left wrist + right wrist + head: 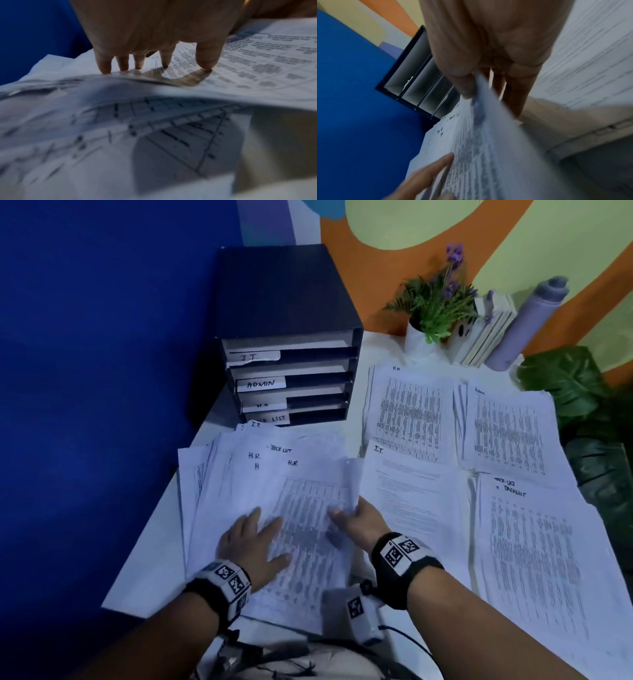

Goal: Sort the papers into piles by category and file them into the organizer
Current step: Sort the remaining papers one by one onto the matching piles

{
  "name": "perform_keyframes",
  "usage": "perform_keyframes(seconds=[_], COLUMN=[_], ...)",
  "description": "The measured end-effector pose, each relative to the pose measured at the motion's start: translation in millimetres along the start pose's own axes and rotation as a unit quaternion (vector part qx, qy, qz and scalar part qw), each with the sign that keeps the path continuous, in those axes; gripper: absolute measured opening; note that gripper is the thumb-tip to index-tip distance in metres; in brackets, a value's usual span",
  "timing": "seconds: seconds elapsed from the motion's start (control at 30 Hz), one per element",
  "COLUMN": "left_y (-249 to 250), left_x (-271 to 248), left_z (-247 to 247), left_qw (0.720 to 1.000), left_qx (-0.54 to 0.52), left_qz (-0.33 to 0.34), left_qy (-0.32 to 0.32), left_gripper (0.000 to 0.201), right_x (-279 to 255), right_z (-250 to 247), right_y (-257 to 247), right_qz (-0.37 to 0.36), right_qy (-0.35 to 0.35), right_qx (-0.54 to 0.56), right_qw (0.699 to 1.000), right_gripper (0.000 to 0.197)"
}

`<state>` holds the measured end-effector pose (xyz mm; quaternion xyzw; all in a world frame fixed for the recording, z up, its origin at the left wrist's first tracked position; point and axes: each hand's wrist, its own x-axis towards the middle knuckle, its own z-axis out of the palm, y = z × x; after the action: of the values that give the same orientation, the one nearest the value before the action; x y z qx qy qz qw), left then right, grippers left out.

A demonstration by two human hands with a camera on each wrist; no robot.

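Note:
A loose, unsorted heap of printed sheets (260,474) lies at the table's front left, with handwritten headings H.R., IT and Task List showing. My left hand (255,537) lies flat on the top sheet, fingers spread (104,66). My right hand (356,522) pinches the right edge of the top sheet (481,102) between thumb and fingers and lifts it slightly. The dark organizer (287,337) stands behind the heap, its shelves labelled IT, ADMIN, H.R. and a list label. Sorted piles lie to the right: H.R. (407,409), Admin (507,433), I.T. (411,494) and Task List (537,559).
A potted plant (431,309), several books (486,333) and a grey bottle (527,323) stand at the back right. Large green leaves (579,392) hang at the right edge. A blue wall (102,371) borders the table (147,542) on the left. Cables hang near my body.

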<state>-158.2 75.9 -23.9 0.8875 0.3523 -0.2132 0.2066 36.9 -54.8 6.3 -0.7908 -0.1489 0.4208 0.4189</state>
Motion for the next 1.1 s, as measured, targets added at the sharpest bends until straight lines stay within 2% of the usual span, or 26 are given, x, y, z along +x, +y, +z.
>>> perform_keyframes(seconds=[0.07, 0.17, 0.27, 0.37, 0.4, 0.5, 0.63, 0.77, 0.87, 0.97, 1.1], left_y=[-4, -13, -25, -28, -29, -31, -37, -39, -39, -35, -34], left_x=[3, 16, 27, 30, 30, 28, 28, 32, 33, 30, 28], left_z=[-4, -18, -35, -45, -46, -43, -33, -31, -34, -39, -42], left_qw=[0.997, 0.972, 0.945, 0.918, 0.906, 0.875, 0.864, 0.854, 0.869, 0.875, 0.882], left_qx=[-0.060, -0.200, -0.296, -0.371, -0.396, -0.449, -0.465, -0.467, -0.439, -0.436, -0.406], left_qz=[0.021, -0.035, -0.094, -0.090, -0.099, -0.118, -0.098, -0.112, -0.124, -0.102, -0.099], left_qy=[0.050, 0.116, 0.105, 0.112, 0.114, 0.138, 0.164, 0.201, 0.192, 0.184, 0.219], left_gripper=[0.072, 0.067, 0.061, 0.032, 0.028, 0.042, 0.053, 0.043, 0.038, 0.055, 0.036], right_x=[1, 4, 4, 5, 5, 2, -3, 1, 3, 3, 2], right_z=[-1, -7, -14, -17, -17, -16, -15, -24, -32, -33, -32], right_y=[2, 7, 5, 6, 7, 11, 17, 25, 26, 24, 19], right_qz=[-0.008, 0.008, 0.013, 0.014, 0.018, 0.031, 0.050, 0.066, 0.072, 0.074, 0.065], right_qy=[0.057, 0.095, 0.104, 0.119, 0.124, 0.125, 0.152, 0.201, 0.208, 0.208, 0.213], right_qx=[-0.045, 0.010, 0.057, 0.072, 0.075, 0.074, 0.047, 0.032, 0.064, 0.102, 0.143], right_qw=[0.997, 0.995, 0.993, 0.990, 0.989, 0.989, 0.986, 0.977, 0.973, 0.970, 0.964], right_gripper=[0.010, 0.016, 0.022, 0.025, 0.022, 0.015, 0.017, 0.015, 0.016, 0.017, 0.020])
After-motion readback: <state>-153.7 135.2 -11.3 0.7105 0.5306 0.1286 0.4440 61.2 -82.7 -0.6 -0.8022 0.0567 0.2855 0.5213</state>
